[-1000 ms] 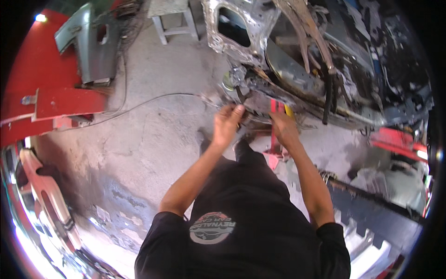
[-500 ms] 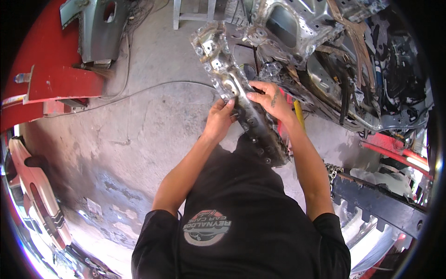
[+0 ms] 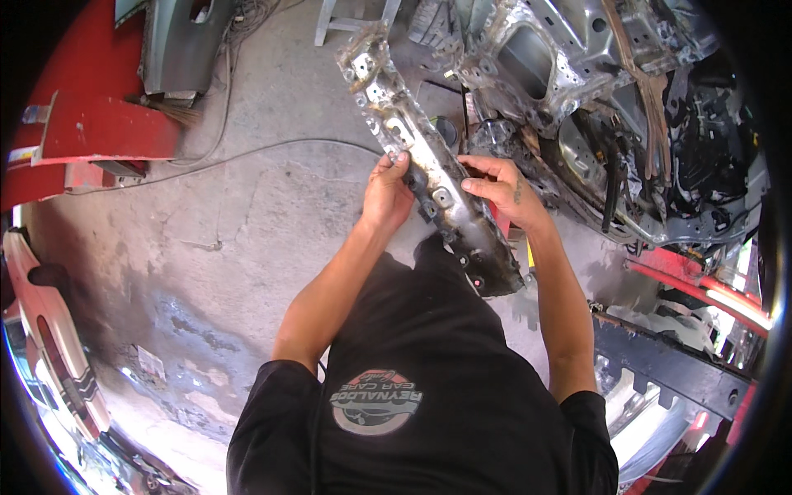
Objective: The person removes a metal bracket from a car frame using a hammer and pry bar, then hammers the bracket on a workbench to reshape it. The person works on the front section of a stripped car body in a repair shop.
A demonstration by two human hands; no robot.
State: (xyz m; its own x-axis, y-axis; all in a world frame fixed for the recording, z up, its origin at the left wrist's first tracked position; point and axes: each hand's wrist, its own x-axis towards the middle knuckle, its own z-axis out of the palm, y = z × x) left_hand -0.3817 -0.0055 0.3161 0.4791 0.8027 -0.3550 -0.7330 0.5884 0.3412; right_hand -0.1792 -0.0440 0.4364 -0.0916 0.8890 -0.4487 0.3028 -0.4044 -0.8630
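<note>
A grey fender [image 3: 183,54] lies far left, beside a red panel [image 3: 107,132]. A pale stool [image 3: 323,23] stands far. A cable [image 3: 318,140] crosses the floor [image 3: 272,219].

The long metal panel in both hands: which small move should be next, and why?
Perhaps ease the metal panel away from the dark clothes, since its lower end overlaps them in view, while the left hand and right hand hold its opposite long edges.

This is looking like a car body workshop: stripped car shell [image 3: 569,95] is standing far right, showing bare metal; loose grey panel [image 3: 183,54] is sitting far left; hose or cable [image 3: 313,140] is running across stained concrete floor [image 3: 264,206]; notched dark beam [image 3: 660,356] is lying near right; rough metal part [image 3: 417,136] is being held mid-scene.
</note>
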